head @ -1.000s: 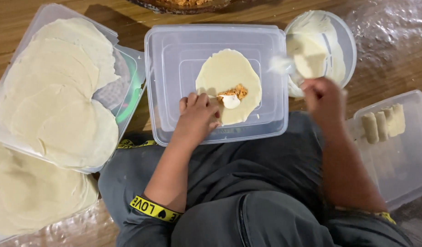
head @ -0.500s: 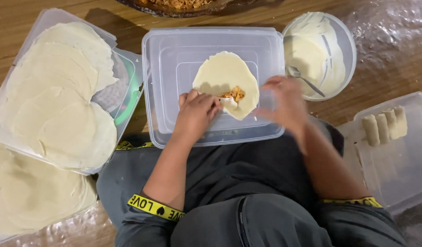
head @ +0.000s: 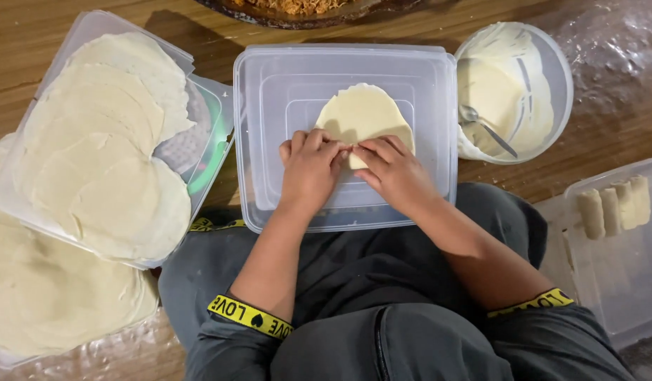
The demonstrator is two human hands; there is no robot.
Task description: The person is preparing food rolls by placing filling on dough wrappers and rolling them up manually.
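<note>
My left hand (head: 310, 164) and right hand (head: 395, 169) meet fingertip to fingertip, pinching the near edge of the round dough wrapper (head: 365, 113) folded over. It lies mid-lid on the upturned clear container lid (head: 269, 127), stretching away beyond my fingers. Farther right stands the paste bowl (head: 552, 63) with its spoon (head: 488, 130).

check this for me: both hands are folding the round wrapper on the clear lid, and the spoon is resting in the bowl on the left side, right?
Not quite. The head view shows the left hand and right hand folding the round wrapper on the clear lid, but the spoon rests in the bowl on the right side, not the left.
</note>
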